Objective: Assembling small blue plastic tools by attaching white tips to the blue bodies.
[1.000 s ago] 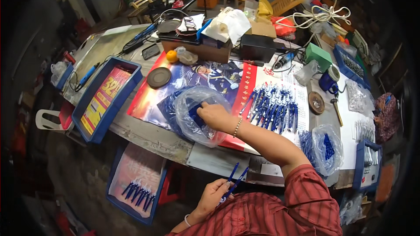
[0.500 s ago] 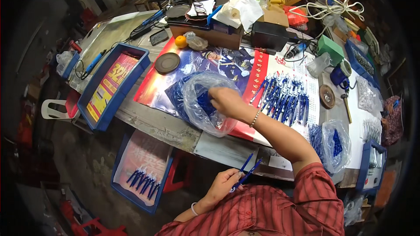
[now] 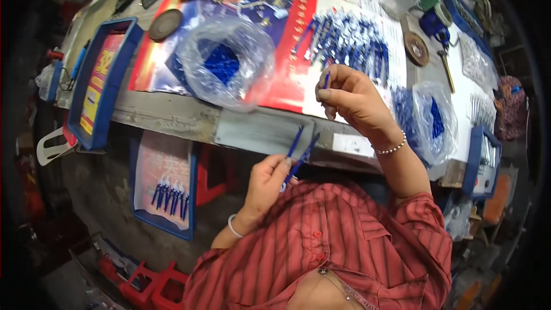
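Note:
My left hand (image 3: 265, 186) is closed on a small plier-like tool (image 3: 295, 161), its two blue legs pointing up and apart and its head mostly hidden by my fingers. Over the table's front edge, my right hand (image 3: 356, 100) pinches a small, slim blue piece (image 3: 327, 80) between thumb and forefinger. To its left, a clear plastic bag (image 3: 252, 74) stands with its mouth spread, holding a heap of blue pieces (image 3: 221, 63). Rows of blue-handled plier-like tools (image 3: 353, 43) with silvery heads lie on the poster beyond my right hand.
A second clear bag (image 3: 425, 126) of blue pieces sits at right. Below the table, a blue tray (image 3: 190, 195) holds several similar tools. A long blue tray (image 3: 103, 92) is on the left, red stools (image 3: 155, 287) are lower left, and a round dish (image 3: 416, 49) is at right.
My right hand has come out of the bag and moved right, now with a blue piece in its fingertips. My left hand keeps hold of the tool. The whole view has shifted.

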The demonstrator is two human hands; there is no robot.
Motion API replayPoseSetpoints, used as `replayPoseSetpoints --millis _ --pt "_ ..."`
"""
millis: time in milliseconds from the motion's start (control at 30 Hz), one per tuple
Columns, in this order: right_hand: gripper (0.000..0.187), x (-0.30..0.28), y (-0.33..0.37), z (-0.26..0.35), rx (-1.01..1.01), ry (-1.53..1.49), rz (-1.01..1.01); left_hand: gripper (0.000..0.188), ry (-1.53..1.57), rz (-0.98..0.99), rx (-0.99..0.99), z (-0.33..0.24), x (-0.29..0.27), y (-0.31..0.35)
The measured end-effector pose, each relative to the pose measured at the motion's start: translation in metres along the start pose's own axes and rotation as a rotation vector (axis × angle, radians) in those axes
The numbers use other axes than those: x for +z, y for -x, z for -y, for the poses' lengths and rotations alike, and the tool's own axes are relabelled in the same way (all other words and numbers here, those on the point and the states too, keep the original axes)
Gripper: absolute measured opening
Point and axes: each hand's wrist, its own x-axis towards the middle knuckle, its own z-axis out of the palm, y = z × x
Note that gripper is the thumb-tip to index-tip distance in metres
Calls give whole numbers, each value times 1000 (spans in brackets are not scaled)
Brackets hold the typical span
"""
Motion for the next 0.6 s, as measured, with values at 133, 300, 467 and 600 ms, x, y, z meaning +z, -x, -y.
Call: replayPoseSetpoints --millis 133,300,467,600 --pt "14 -18 44 -18 48 -103 -125 20 -71 28 38 -6 15 -5" --pt "17 -35 80 -39 65 -237 -265 20 -136 55 85 -9 39 -9" --pt "8 -44 100 -46 47 -287 -267 21 -133 68 79 -2 58 -10" --pt "8 -46 105 -46 61 -295 -274 20 -130 70 71 -3 68 -12"
